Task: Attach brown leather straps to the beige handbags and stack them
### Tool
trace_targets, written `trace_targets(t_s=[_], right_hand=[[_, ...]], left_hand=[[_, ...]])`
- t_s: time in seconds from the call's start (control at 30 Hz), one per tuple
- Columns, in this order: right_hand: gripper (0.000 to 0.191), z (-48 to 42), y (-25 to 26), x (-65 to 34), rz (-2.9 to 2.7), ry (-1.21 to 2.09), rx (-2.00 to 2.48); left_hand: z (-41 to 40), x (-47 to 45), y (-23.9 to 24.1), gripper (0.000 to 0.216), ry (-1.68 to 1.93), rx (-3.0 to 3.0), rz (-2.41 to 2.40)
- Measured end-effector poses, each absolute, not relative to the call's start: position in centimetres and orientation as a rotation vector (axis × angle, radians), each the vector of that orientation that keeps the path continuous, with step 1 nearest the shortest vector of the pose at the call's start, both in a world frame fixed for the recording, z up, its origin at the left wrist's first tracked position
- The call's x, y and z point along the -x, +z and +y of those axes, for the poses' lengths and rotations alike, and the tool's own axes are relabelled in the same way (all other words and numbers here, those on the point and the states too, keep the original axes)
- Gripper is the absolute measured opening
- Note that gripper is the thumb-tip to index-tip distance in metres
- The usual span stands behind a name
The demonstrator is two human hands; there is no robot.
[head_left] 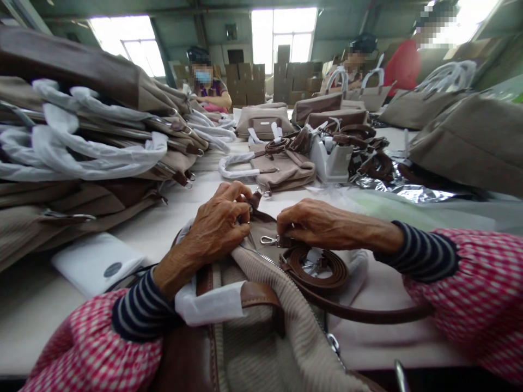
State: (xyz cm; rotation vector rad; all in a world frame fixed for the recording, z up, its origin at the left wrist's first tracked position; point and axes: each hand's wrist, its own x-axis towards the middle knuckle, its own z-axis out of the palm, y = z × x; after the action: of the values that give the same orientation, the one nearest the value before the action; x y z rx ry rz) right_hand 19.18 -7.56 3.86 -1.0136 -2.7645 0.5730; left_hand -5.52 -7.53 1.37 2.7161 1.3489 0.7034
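Note:
A beige corduroy handbag (253, 337) with brown trim lies in front of me, its zipper (286, 275) running along the top edge. My left hand (216, 220) is closed on the far end of the bag by the zipper, fingers curled. My right hand (310, 223) pinches the end of a brown strap, beside a silver snap hook (268, 240) that points left. Below that hand rests the coiled brown strap (339, 272), with a length of it reaching right. White wrapping covers the bag's handle (212, 305).
Stacked bags with wrapped handles (98, 136) rise on the left. A white packet (98, 261) lies below them. Ahead are a smaller beige bag (281, 169), a white tape dispenser (330, 158) and a heap of brown straps (376, 163). People work across the table.

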Motion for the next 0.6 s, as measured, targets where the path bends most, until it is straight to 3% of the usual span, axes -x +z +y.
trace_targets(t_s=[0.2,0.6], right_hand=[[0.010,-9.1,2.9,-18.2,-2.712,0.539,1.031],[0.009,-9.0,1.6,-17.1,-2.291,0.447,1.277]], left_hand=[[-7.5,5.6,1.3,0.015,0.685,-2.711,1.359],[-7.5,5.0,1.8,0.022,0.652,-2.558,1.461]])
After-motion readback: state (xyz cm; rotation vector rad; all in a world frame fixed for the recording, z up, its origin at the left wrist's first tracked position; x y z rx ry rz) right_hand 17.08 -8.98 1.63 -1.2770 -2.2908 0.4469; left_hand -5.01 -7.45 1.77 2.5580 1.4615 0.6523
